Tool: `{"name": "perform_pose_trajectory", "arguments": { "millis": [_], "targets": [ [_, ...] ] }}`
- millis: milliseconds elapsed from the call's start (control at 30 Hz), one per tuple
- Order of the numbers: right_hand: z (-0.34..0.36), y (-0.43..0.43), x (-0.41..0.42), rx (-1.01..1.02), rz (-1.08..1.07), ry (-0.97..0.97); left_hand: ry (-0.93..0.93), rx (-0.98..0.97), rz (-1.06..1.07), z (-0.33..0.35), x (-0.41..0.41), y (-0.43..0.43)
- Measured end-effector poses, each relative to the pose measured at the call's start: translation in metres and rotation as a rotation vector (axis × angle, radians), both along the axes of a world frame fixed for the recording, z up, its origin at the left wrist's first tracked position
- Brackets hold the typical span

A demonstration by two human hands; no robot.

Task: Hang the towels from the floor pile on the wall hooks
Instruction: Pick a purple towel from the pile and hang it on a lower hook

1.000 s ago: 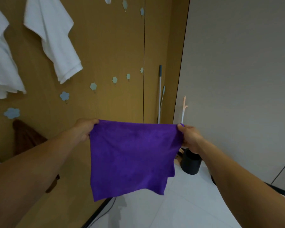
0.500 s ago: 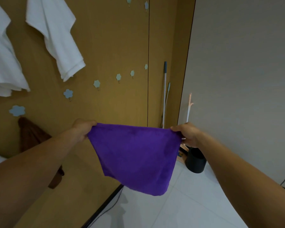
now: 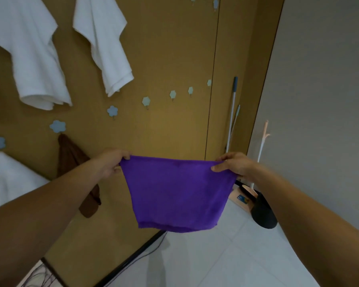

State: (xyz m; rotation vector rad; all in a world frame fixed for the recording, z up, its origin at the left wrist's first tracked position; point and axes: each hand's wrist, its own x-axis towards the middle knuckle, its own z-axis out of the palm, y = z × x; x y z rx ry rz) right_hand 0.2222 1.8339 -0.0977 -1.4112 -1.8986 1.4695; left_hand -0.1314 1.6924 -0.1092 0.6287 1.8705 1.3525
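**Purple towel held up in two hands**

Two bare arms reach out from the bottom corners. The left hand (image 3: 110,162) pinches one top corner of the purple towel (image 3: 178,193), with its fingers curled over the edge. The right hand (image 3: 234,165) pinches the other top corner, with its thumb in front. The towel is stretched between the hands, up in the air in front of the wall. Its bottom edge hangs loose above the floor (image 3: 216,264), which has pale tiles.

Behind the towel is a wood wall (image 3: 170,48). It has small blue hooks (image 3: 146,101) shaped like flowers and clouds, and a row of them runs above the hands. A brown towel (image 3: 69,154) hangs from a hook just left of the left hand. White towels (image 3: 104,44) hang higher up and to the left. One more white one shows low at the left edge, partly behind the left arm.

In the far corner two poles (image 3: 232,112) lean on the wood wall. A black bin (image 3: 264,216) stands on the floor by the right arm, next to the grey wall (image 3: 323,79).
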Motion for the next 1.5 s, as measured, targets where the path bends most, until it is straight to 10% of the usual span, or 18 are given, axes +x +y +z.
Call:
{"name": "perform_pose_trajectory", "arguments": {
  "millis": [367,633,1500],
  "targets": [
    [0.013,0.009,-0.068,0.408,-0.021,-0.056,0.31,0.101,0.157,0.006,-0.016,-0.043],
    [0.018,0.019,-0.111,0.21,-0.145,0.439,0.083,0.346,0.393,0.014,-0.073,-0.035],
    [0.036,0.045,-0.26,0.831,-0.12,-0.017,1.044,0.161,0.369,0.032,-0.163,-0.046]
  ]
}}
